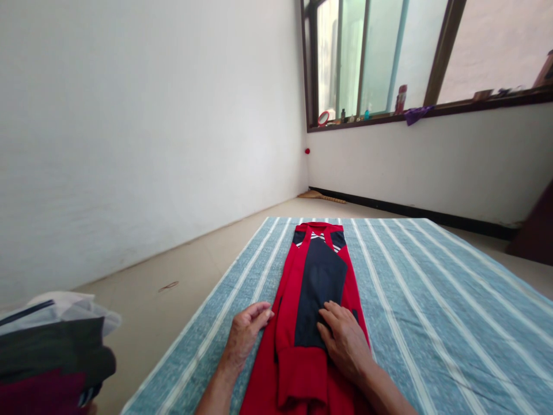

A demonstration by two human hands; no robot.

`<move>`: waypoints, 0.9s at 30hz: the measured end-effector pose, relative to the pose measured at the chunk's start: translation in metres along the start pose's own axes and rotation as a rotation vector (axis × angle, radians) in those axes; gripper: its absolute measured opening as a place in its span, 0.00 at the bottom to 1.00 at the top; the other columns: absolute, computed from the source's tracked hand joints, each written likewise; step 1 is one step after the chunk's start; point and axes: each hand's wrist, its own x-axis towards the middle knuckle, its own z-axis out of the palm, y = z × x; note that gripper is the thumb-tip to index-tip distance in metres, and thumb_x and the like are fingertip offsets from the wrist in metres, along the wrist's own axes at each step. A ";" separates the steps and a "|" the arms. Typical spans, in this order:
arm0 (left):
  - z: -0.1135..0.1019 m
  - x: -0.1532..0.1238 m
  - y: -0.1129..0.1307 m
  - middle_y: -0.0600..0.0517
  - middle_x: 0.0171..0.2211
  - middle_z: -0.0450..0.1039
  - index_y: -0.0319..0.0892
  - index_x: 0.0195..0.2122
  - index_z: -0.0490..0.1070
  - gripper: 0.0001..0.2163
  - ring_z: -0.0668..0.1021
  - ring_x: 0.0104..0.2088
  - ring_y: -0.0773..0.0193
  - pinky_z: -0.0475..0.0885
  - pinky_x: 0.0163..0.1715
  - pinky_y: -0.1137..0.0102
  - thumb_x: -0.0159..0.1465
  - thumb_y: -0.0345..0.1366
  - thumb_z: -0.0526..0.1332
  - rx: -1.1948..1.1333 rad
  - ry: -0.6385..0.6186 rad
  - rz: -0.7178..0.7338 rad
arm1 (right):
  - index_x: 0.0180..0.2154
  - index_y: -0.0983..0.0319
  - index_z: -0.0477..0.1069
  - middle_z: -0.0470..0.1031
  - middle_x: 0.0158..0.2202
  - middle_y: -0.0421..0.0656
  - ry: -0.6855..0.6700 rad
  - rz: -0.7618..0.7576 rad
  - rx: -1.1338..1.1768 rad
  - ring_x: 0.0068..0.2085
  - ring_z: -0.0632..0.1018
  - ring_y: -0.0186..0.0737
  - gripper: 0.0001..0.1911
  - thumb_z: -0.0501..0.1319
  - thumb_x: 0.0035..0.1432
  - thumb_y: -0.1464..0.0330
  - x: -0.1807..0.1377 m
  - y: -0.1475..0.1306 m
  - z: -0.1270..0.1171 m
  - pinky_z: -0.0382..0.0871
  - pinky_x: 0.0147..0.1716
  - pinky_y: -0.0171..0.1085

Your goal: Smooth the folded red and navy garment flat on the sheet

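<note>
Hands down on the red garment (pixel 302 323), both at its near end. The garment lies lengthwise along the middle of the striped blue sheet (pixel 432 311), folded into a narrow strip, collar end away from the person, navy panel facing up and a ribbed cuff folded back near the bottom. The left hand (pixel 244 337) sits at the garment's left edge, fingers curled loosely with the tips touching the red fabric, gripping nothing that I can see; it looks placed to keep that fold line straight. The right hand (pixel 345 340) lies flat and released, palm down on the navy panel's lower corner, pinning the layers so they stay stacked. To the right of the garment the sheet runs wide and bare, plenty of room to sweep outward. To its left only a narrow band of sheet shows before the edge and the pale floor (pixel 181 276). Well to the left of the garment, at the frame's corner, a pile of dark clothes (pixel 52 357) sits under pale plastic.
</note>
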 end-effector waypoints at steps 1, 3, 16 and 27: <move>0.000 0.000 0.000 0.48 0.33 0.80 0.39 0.38 0.76 0.19 0.80 0.37 0.55 0.73 0.40 0.66 0.49 0.45 0.64 0.001 0.000 0.003 | 0.47 0.61 0.72 0.70 0.54 0.48 -0.001 0.001 0.000 0.57 0.68 0.49 0.15 0.54 0.61 0.69 0.000 0.000 0.000 0.59 0.56 0.48; 0.000 -0.001 0.001 0.48 0.33 0.80 0.39 0.38 0.76 0.18 0.80 0.38 0.54 0.73 0.41 0.65 0.49 0.45 0.64 -0.002 0.003 0.008 | 0.47 0.60 0.72 0.70 0.54 0.47 0.004 0.000 0.003 0.57 0.68 0.48 0.15 0.54 0.61 0.69 0.000 0.001 0.001 0.60 0.56 0.48; 0.001 -0.001 0.001 0.46 0.34 0.80 0.38 0.38 0.76 0.19 0.79 0.40 0.51 0.71 0.46 0.61 0.48 0.45 0.65 0.000 -0.005 0.029 | 0.48 0.61 0.72 0.70 0.54 0.47 0.004 -0.007 -0.003 0.57 0.68 0.48 0.15 0.54 0.61 0.69 0.000 0.002 0.002 0.60 0.56 0.47; 0.003 -0.005 0.004 0.48 0.34 0.80 0.40 0.37 0.77 0.18 0.80 0.40 0.52 0.72 0.46 0.62 0.49 0.45 0.64 0.037 0.009 0.039 | 0.47 0.60 0.73 0.70 0.54 0.47 0.014 0.000 0.005 0.57 0.68 0.48 0.14 0.54 0.61 0.69 0.000 0.001 0.001 0.60 0.56 0.47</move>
